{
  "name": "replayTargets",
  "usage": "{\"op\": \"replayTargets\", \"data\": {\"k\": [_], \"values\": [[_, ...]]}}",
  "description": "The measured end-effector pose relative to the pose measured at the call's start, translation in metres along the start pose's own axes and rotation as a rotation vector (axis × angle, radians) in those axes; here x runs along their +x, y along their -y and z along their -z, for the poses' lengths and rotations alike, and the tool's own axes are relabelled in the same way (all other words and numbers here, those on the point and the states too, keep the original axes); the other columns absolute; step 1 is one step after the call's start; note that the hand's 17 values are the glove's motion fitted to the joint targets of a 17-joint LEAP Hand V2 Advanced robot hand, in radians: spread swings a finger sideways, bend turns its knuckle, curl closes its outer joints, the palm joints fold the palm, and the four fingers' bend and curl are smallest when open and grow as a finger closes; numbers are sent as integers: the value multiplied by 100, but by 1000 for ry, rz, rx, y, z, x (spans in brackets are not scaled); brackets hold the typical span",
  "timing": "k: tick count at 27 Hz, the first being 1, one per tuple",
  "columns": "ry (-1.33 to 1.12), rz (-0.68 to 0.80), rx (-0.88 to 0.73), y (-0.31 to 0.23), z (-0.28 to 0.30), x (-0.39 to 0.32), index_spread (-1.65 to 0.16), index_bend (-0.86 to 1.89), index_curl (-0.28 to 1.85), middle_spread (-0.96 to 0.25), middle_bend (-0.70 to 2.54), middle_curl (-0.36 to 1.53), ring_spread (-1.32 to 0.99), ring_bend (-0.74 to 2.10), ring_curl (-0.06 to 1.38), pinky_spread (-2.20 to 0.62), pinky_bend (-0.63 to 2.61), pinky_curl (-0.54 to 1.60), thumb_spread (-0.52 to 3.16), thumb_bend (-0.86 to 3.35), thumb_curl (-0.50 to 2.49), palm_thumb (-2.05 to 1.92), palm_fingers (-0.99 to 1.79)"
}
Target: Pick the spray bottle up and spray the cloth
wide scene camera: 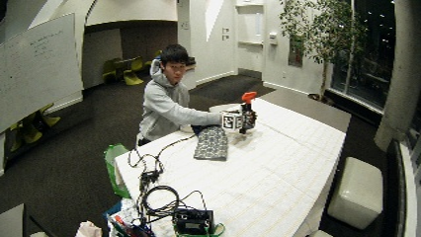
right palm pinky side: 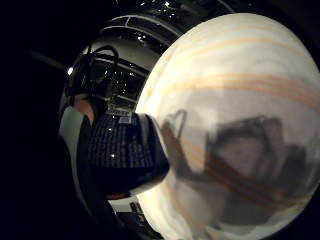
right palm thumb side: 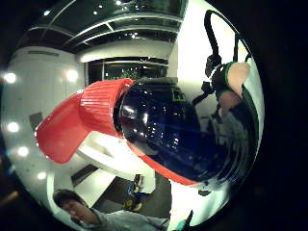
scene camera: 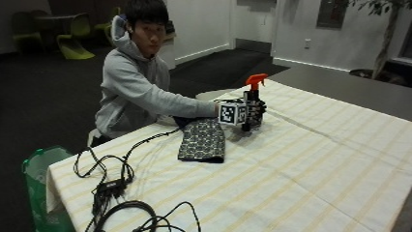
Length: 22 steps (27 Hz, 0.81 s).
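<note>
Right hand (scene camera: 253,113) curled round bottle (scene camera: 253,96), held upright just above striped table (scene camera: 309,159); red sprayer on top. Cloth (scene camera: 203,139) flat on table at 8 o'clock from bottle, near, not touching. Cables (scene camera: 109,186) at table's near corner. Green bag (scene camera: 38,169) beside that corner.

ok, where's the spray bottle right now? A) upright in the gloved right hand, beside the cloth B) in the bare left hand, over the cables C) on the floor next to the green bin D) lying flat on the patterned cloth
A: the outside view shows the spray bottle upright with its orange-red trigger head on top, gripped by the gloved right hand, beside the patterned cloth, which lies flat on the striped tablecloth.
</note>
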<state>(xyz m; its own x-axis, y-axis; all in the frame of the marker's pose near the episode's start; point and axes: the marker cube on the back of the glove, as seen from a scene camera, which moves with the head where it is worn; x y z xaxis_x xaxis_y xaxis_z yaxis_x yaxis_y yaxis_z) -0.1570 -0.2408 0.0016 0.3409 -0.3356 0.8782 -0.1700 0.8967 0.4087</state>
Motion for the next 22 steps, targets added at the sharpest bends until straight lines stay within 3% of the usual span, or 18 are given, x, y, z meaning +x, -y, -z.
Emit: {"op": "replayTargets", "data": {"k": [4,10,15,22], "values": [[-37,0,-119,-15,-1,4,-29,14,38,-15,24,41,-20,39,36,-14,30,36,61,-3,55,114,112],[-64,39,-430,-71,59,-6,-33,-1,32,-12,12,38,-17,34,39,-2,42,43,65,-9,49,94,28],[-20,74,-149,-66,91,-18,-35,4,24,-10,16,34,-15,32,34,4,46,40,69,-7,46,86,18],[-46,132,-94,-98,140,-26,-36,11,22,-8,21,34,-13,33,31,7,47,37,72,-4,44,84,22]]}}
